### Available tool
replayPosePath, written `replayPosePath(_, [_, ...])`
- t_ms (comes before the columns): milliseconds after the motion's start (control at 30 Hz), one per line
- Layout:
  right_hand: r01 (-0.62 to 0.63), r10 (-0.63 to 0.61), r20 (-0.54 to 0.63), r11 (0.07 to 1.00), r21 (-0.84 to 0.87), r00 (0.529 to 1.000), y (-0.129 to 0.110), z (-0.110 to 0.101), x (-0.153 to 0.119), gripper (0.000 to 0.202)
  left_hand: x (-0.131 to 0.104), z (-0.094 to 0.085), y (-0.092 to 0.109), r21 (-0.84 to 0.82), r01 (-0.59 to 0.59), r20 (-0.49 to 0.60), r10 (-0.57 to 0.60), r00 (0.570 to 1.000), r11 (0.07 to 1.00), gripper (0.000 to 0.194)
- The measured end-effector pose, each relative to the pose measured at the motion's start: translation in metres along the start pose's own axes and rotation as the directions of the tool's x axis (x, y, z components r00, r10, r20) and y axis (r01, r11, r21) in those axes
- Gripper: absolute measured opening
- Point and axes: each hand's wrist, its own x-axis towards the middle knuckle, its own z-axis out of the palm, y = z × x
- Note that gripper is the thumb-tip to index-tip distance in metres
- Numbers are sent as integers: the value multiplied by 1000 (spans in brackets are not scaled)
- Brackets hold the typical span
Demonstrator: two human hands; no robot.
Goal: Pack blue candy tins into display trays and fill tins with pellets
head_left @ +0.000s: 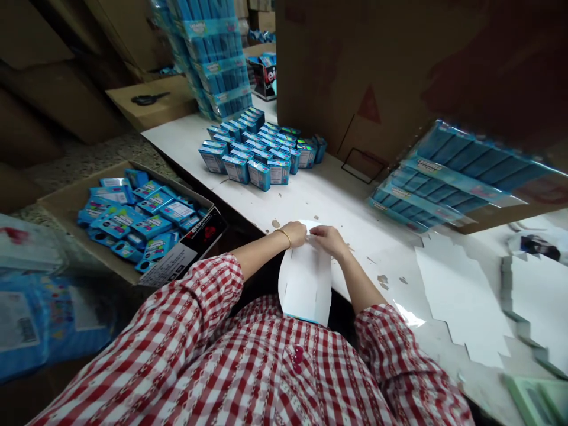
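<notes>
A white die-cut cardboard sheet, partly folded up at its sides, lies between my body and the table edge. Its far end is in both hands. My left hand, with a bangle on the wrist, is closed on the far left corner. My right hand pinches the far right corner, its fingertips close to those of the left. The small flaps between the fingers are mostly hidden. Beyond the hands, several small blue boxes stand in rows on the white table.
At left, an open carton holds loose blue boxes. Wrapped blue packs are stacked at the back, and more blue packs lean against a large cardboard box. Flat white cardboard blanks lie at right. Black scissors rest on a carton.
</notes>
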Motion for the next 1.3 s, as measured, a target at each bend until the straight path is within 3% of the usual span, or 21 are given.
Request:
replayPosePath(67, [-83, 85, -24, 992, 95, 996, 10, -2, 0, 28, -2, 1, 0, -18, -14, -20, 14, 1000, 1000, 28])
replayPosePath(167, [-174, 178, -55, 982, 70, 982, 21, -4, -1, 21, -1, 1, 1, -55, -9, -37, 7, 999, 998, 24])
replayPosePath(500, [-180, 180, 0, 981, -77, 984, 5, -10, -3, 19, 9, 3, -14, -255, 160, -100, -191, 977, 954, 25])
replayPosePath(767, [-211, 211, -42, 977, -6, 977, 15, -11, -3, 51, 2, 1, -17, -382, 198, -73, -243, 967, 903, 49])
replayPosePath(867, [-234, 234, -71, 972, 4, 970, 17, -10, 1, 67, 1, 2, -18, -475, 216, -16, -254, 967, 853, 46])
replayPosePath(1000, [-246, 251, -16, 956, 158, 968, 22, -8, 5, 57, 5, 10, -21, -556, 191, -38, -254, 966, 809, 37])
replayPosePath(1100, [-261, 284, -23, 908, 328, 959, 23, -6, 1, 40, 6, 14, -21, -491, 201, -125, -297, 947, 848, 34])
replayPosePath(1167, [-267, 292, 1, 871, 413, 956, 21, -5, -3, 40, 5, 13, -20, -423, 180, -175, -275, 945, 888, 31])
replayPosePath(1300, [-270, 266, 81, 829, 490, 961, 15, -5, -10, 36, -1, 10, -17, -416, 147, -172, -236, 956, 898, 35])
